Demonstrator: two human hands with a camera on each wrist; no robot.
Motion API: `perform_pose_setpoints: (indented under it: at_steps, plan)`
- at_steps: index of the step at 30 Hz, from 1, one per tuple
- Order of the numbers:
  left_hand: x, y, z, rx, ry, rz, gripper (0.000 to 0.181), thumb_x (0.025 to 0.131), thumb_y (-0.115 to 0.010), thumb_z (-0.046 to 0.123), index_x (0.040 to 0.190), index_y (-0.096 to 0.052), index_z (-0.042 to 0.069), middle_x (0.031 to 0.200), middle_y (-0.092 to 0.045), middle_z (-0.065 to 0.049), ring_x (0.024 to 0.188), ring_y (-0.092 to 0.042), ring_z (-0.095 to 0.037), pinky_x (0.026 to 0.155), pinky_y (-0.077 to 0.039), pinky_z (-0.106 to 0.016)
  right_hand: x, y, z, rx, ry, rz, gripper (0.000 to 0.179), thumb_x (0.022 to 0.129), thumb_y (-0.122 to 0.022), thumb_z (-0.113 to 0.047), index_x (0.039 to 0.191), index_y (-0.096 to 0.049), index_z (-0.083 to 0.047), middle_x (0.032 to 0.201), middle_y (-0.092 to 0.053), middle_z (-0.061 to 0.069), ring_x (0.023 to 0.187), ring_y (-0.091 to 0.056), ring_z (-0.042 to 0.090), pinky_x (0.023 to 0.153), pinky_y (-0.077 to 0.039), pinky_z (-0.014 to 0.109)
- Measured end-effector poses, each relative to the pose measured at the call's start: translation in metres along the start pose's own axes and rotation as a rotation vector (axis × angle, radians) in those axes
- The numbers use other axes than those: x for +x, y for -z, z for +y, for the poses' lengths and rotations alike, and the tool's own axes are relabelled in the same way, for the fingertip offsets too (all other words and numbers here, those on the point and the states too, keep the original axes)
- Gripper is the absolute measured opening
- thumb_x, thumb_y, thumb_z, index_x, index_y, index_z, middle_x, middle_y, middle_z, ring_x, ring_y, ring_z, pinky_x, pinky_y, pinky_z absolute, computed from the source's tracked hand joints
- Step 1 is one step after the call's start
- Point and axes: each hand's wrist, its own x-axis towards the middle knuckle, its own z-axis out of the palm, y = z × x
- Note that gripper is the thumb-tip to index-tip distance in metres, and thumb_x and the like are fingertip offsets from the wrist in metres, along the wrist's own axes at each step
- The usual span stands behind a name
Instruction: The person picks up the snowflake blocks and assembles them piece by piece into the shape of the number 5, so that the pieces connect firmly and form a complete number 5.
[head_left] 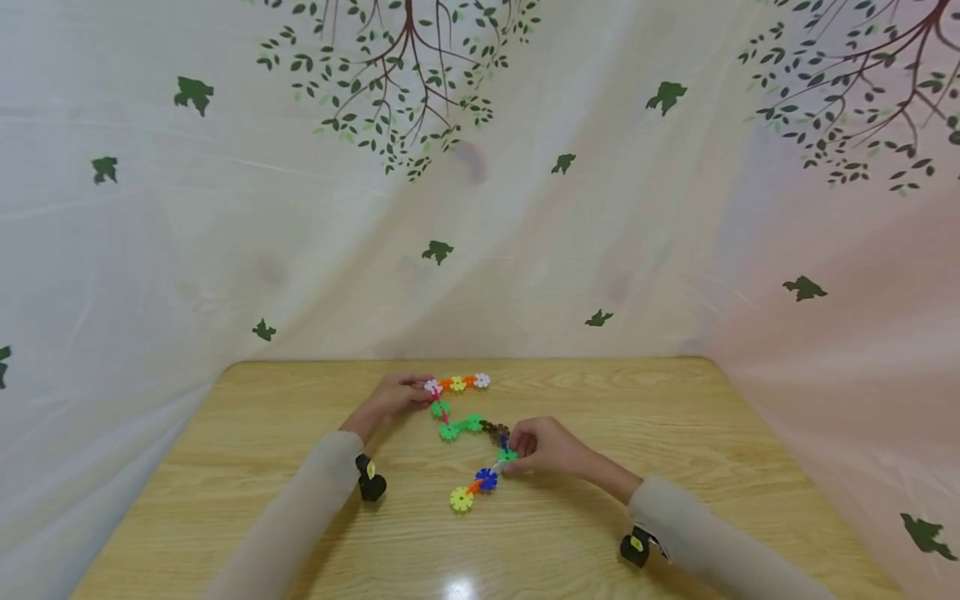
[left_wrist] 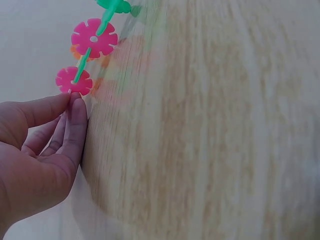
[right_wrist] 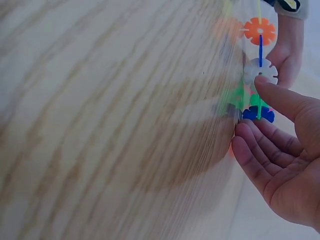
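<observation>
A zigzag chain of interlocking plastic snowflake discs (head_left: 474, 422) lies on the wooden table. At its upper left corner my left hand (head_left: 393, 395) pinches a pink disc (left_wrist: 73, 81) between thumb and fingers. A second pink disc (left_wrist: 94, 38) follows, joined by a green one. My right hand (head_left: 551, 447) holds the chain at its right bend, by the green disc (head_left: 507, 457). In the right wrist view its thumb lies on a white disc (right_wrist: 260, 72), with the other fingers by a blue disc (right_wrist: 258, 114). A yellow disc (head_left: 461, 499) forms the chain's near end.
The wooden table (head_left: 675, 417) reaches back to a pale cloth (head_left: 525, 283) printed with leaves and branches. Black devices are strapped to the left wrist (head_left: 371, 479) and the right wrist (head_left: 635, 547). Light glares off the table's near edge.
</observation>
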Motion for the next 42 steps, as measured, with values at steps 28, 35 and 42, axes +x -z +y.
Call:
perform_pose_setpoints:
  at_steps: [28, 35, 42]
  plan:
    - [0.006, -0.001, 0.003, 0.037, 0.013, -0.014, 0.043, 0.097, -0.062, -0.004, 0.139, -0.055, -0.009, 0.125, -0.069, -0.023, 0.088, -0.070, -0.008, 0.085, -0.061, -0.028, 0.000, -0.017, -0.015, -0.081, 0.027, 0.027, 0.028, 0.080, -0.088, -0.021, 0.087, -0.067, -0.005, 0.073, -0.064, -0.003, 0.061, -0.055, 0.002, 0.057, -0.050, 0.018]
    - [0.008, -0.004, -0.003, 0.064, -0.023, -0.034, 0.043, 0.098, -0.060, -0.004, 0.138, -0.052, -0.013, 0.118, -0.072, -0.022, 0.088, -0.069, -0.008, 0.086, -0.062, -0.030, -0.001, -0.018, -0.012, -0.068, 0.006, 0.022, 0.028, 0.080, -0.088, -0.021, 0.087, -0.066, -0.005, 0.073, -0.064, -0.002, 0.061, -0.055, 0.004, 0.056, -0.049, 0.019]
    - [0.007, -0.003, -0.004, 0.026, -0.011, -0.021, 0.043, 0.099, -0.059, -0.001, 0.139, -0.050, -0.015, 0.105, -0.074, -0.014, 0.083, -0.069, -0.007, 0.084, -0.062, -0.029, -0.001, -0.019, -0.008, -0.048, 0.004, 0.015, 0.028, 0.081, -0.087, -0.024, 0.090, -0.068, -0.005, 0.075, -0.065, -0.002, 0.062, -0.057, 0.004, 0.057, -0.051, 0.019]
